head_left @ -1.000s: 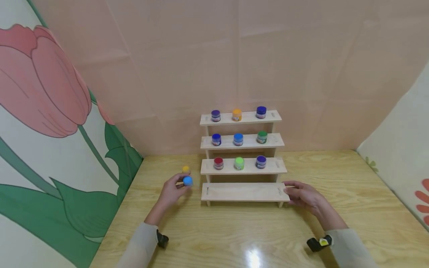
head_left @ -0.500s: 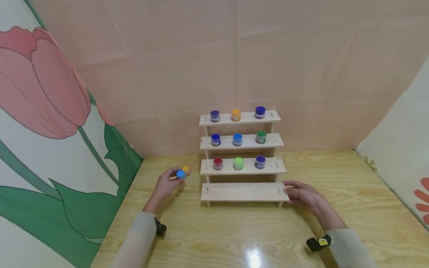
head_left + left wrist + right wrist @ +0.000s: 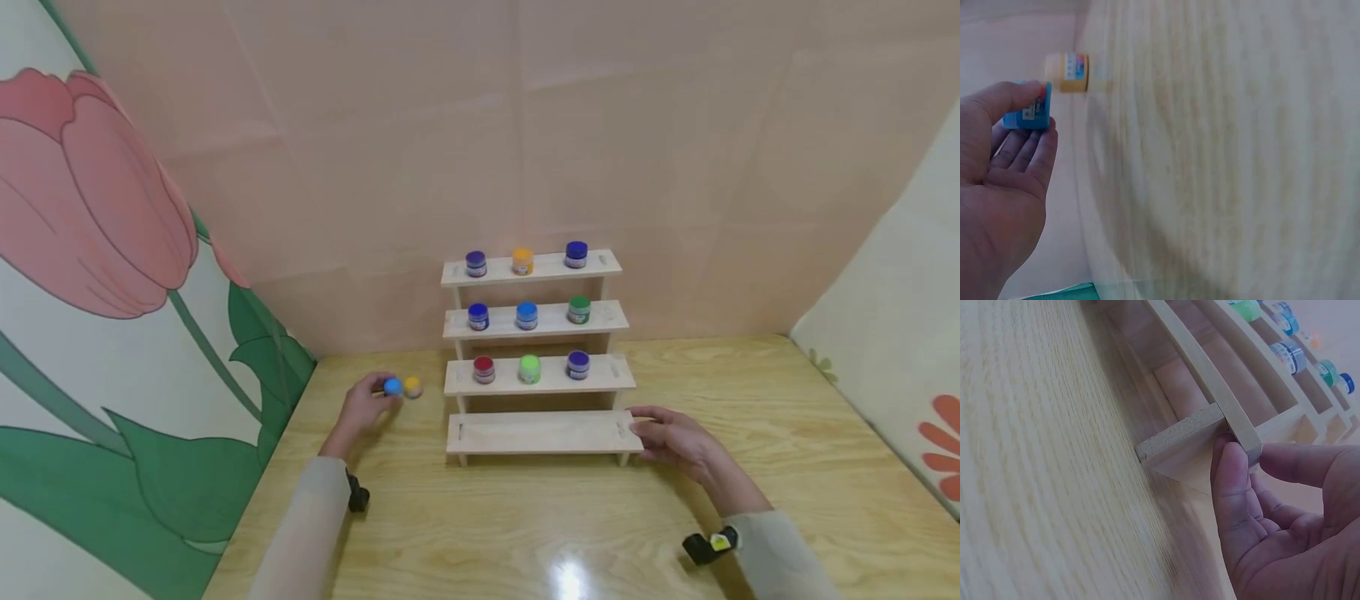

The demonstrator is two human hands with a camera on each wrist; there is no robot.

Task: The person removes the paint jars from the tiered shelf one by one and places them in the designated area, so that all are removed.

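On my feeds, the left hand [image 3: 362,406] pinches the blue jar [image 3: 393,387] between thumb and fingers, above the far-left part of the counter [image 3: 480,533]. I judge this grip suited to handling a small, rounded body. The yellow jar [image 3: 412,387] stands on the counter just beside it, toward the rack [image 3: 618,367].

The right hand [image 3: 673,437] grips the right end of the lowest shelf [image 3: 536,432], digits on both faces of the board; I take this as bracing the rack. The rack stands near the counter's far edge. Nine jars [image 3: 527,317] occupy its upper three shelves, three per shelf. The stepped levels presumably keep each row visible above the one in front.

Limits of view: I cannot confirm whether the blue jar touches the counter or the yellow jar. Label print is illegible to me. The left fingers partly cover the blue jar. Both sleeves [image 3: 303,517] run out of the head view's lower edge.
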